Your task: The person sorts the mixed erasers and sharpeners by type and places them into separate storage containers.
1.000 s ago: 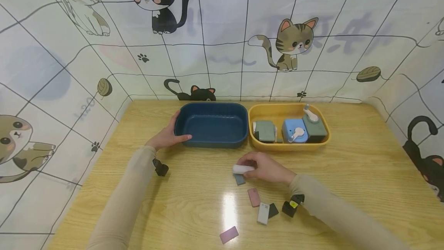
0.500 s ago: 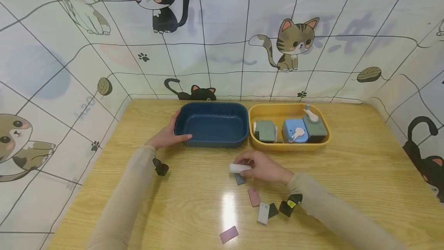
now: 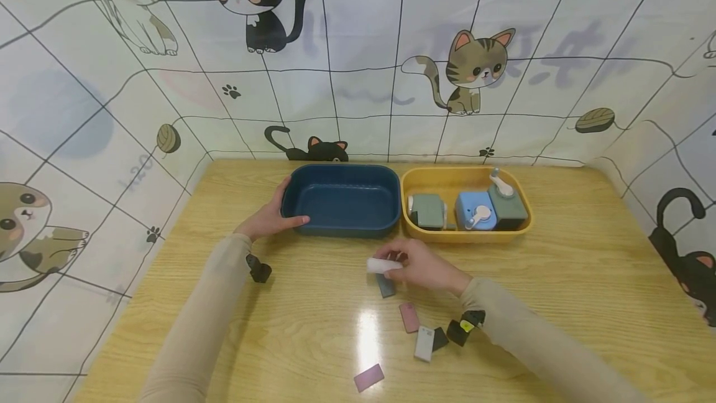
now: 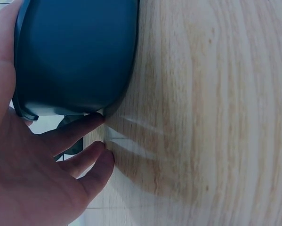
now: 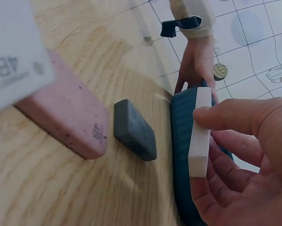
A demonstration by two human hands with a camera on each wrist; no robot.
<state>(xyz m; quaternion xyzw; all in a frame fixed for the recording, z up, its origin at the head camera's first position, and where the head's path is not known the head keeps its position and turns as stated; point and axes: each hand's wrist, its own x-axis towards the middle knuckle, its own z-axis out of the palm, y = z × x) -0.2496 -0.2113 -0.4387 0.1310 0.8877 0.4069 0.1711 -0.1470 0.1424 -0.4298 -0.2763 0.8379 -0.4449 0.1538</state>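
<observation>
My right hand [image 3: 422, 266] pinches a white eraser [image 5: 200, 136] between thumb and fingers, just off the table in front of the blue bin [image 3: 341, 229]. In the right wrist view the thumb presses on its broad side. A slate-grey eraser [image 3: 386, 286] lies below this hand. My left hand [image 3: 271, 216] holds the left end of the blue bin, its thumb over the front rim. The left wrist view shows the other fingers spread at the bin's outer base, near the tabletop. Nothing is visible inside the bin.
A yellow bin [image 3: 464, 237] stands against the blue one, holding green and blue pencil sharpeners. On the table lie a pink eraser [image 3: 409, 318], a white eraser marked 4B [image 3: 424, 344], a black eraser [image 3: 440, 339] and a mauve eraser [image 3: 369, 378]. A cat-print cloth stands behind.
My right hand has moved slightly left and toward the blue bin with the white eraser, showing more of the slate-grey eraser. The left hand and the bin have stayed in place.
</observation>
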